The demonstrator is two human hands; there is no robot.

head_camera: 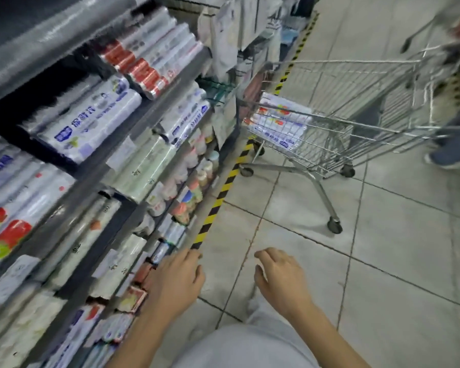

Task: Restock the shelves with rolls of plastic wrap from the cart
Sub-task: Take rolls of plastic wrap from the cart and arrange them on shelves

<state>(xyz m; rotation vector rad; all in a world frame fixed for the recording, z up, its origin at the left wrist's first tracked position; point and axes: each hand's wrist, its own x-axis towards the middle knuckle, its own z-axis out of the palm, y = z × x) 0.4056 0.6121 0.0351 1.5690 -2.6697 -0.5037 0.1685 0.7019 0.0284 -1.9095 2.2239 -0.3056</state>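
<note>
I see shelves [154, 107] packed with rolls of plastic wrap [90, 123]; the cart [329, 118] stands on the tiled floor [382, 261] near their far end.

Bare forearms [133, 338] above a pale, whitish garment [244, 349].

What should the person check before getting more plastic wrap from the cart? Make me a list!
1. Left hand free: ok, it holds nothing.
2. Right hand free: ok, it holds nothing.
3. Rolls of plastic wrap left in the shopping cart: ok, a pack lies at its shelf-side end.
4. Tiled floor clear up to the cart: ok, nothing lies in between.
5. Nobody in the way: cannot tell, another person stands by the cart's far end.
6. Room on the shelves: cannot tell, too blurred.
</note>
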